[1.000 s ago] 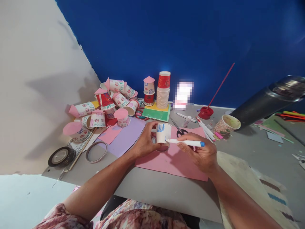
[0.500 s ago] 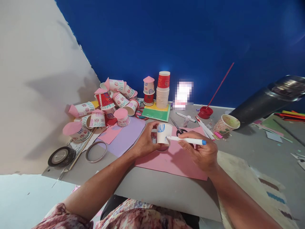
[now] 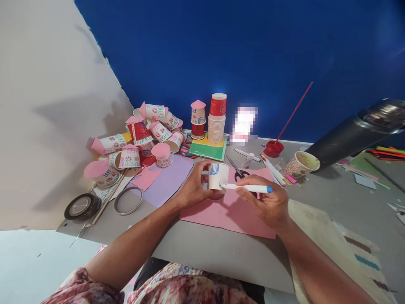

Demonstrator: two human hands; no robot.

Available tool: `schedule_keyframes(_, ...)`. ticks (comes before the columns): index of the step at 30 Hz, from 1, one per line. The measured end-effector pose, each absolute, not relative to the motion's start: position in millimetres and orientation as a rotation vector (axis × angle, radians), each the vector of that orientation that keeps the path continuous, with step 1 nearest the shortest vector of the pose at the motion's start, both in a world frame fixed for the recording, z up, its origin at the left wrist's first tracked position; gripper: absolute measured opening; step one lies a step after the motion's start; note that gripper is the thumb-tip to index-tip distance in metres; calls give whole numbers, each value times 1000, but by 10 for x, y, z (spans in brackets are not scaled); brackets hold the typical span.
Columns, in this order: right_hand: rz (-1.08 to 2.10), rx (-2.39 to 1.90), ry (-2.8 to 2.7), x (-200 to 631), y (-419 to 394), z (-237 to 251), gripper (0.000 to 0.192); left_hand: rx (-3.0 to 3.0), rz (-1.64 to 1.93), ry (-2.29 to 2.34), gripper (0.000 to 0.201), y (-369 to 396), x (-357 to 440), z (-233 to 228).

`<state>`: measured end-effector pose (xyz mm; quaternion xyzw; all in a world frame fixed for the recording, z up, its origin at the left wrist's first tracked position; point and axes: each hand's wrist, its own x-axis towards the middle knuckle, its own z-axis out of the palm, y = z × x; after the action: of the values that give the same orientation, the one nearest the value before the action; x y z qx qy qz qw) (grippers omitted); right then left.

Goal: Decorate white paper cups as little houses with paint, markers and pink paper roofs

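Observation:
A white paper cup (image 3: 216, 179) with blue drawn marks near its upper end is in my left hand (image 3: 196, 185), its fingers wrapped round the cup's left side. In my right hand (image 3: 268, 200) is a white marker (image 3: 247, 187) with a blue end, held like a pen. Its tip touches the cup's lower side, at a small blue mark. Beneath both hands lies a sheet of pink paper (image 3: 234, 219). Just behind the cup rest black-handled scissors (image 3: 239, 172).
Decorated cups with pink paper roofs (image 3: 130, 156) are heaped at the left. Behind stands a tall stack of cups (image 3: 217, 126). Black tape (image 3: 82, 207) and a tape ring (image 3: 128, 200) lie at front left. A patterned cup (image 3: 302, 164) and dark cylinder (image 3: 348, 133) stand right.
The marker tip has moved slightly down on the cup, and the small blue mark there is more visible. My left hand keeps its hold on the cup.

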<state>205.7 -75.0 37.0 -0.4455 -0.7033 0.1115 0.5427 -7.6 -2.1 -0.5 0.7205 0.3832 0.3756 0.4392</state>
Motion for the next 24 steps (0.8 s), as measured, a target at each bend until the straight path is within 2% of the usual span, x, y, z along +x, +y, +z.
schedule_keyframes(10,270,-931,-1709,2058,-737,380,6,1782,936,948,80,-11,-77,-24)
schedule_keyframes(24,190,-1016,-1641,2077,-722,313,2,1768,925,925,78,-22,-59,2)
